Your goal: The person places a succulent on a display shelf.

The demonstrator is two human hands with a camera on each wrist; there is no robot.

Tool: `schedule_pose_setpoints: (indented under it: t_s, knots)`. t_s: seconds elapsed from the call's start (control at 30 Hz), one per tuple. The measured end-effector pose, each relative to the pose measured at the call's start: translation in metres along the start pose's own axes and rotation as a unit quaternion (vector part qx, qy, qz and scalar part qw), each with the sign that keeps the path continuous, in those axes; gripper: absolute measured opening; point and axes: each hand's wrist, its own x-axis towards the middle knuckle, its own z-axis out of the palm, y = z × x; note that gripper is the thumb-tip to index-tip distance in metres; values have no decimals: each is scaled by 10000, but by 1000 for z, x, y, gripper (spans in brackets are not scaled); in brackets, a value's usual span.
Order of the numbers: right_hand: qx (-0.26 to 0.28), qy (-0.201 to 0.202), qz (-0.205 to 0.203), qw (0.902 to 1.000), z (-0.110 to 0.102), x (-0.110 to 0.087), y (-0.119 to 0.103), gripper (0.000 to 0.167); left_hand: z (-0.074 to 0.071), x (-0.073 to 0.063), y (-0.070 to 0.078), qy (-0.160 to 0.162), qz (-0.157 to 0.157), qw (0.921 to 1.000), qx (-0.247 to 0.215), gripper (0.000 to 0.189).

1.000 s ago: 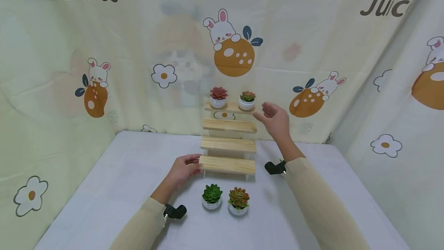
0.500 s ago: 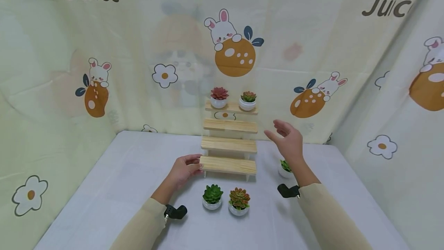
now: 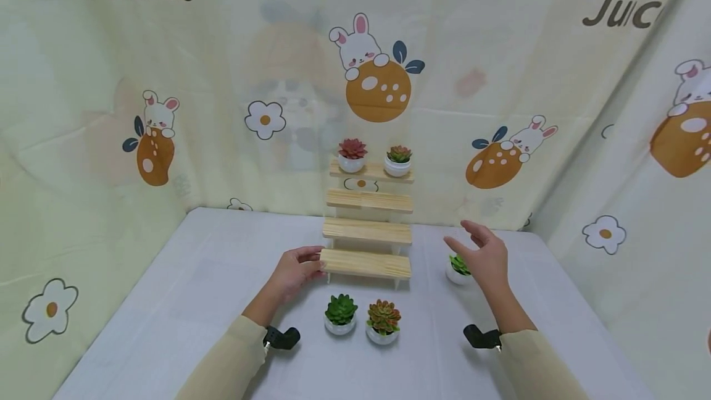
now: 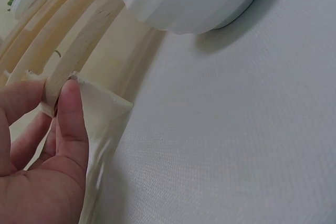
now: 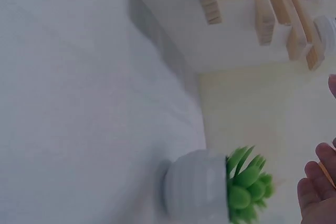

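My left hand (image 3: pixel 293 273) pinches the left end of the lowest wooden step of a tiered display stand (image 3: pixel 366 263); the left wrist view shows thumb and fingers on the board end (image 4: pixel 79 51). My right hand (image 3: pixel 484 257) hovers with parted fingers over a bright green potted succulent (image 3: pixel 458 269) standing right of the stand, and partly hides it. In the right wrist view that succulent's white ribbed pot (image 5: pixel 197 187) is apart from the fingertips (image 5: pixel 315 174). On the top step stand a red succulent (image 3: pixel 352 156) and a red-green succulent (image 3: pixel 398 160), both in white pots.
In front of the stand, a dark green succulent (image 3: pixel 340 313) and an orange-green succulent (image 3: pixel 383 321) sit on the white-covered table (image 3: pixel 222 289). A printed curtain (image 3: pixel 222 48) hangs close behind the stand and along both sides.
My right hand has moved from beside the top step down and right to the bright green succulent, which was mostly hidden behind the wrist before. The left hand keeps its hold.
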Motion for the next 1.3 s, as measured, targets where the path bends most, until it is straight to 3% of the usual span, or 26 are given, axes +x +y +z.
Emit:
schedule_pose_setpoints:
  t_s: [0.27,0.53,0.77,1.3]
  knots:
    - [184,-420,792,9958,-5,-14,31,97,1,-1,4,46,-61,10000,-11,43]
    - [389,-971,1251,9866,-3,-23,54,114,1,0,2,70,-68,9999,-89,43]
    - [359,-1222,1517,9802,1,-28,64,108,1,-1,2,87,-145,9998,-99,42]
    - [120,-817,1519,9849,9,-29,74,92,2,-2,3,99,-108,9998,-110,41]
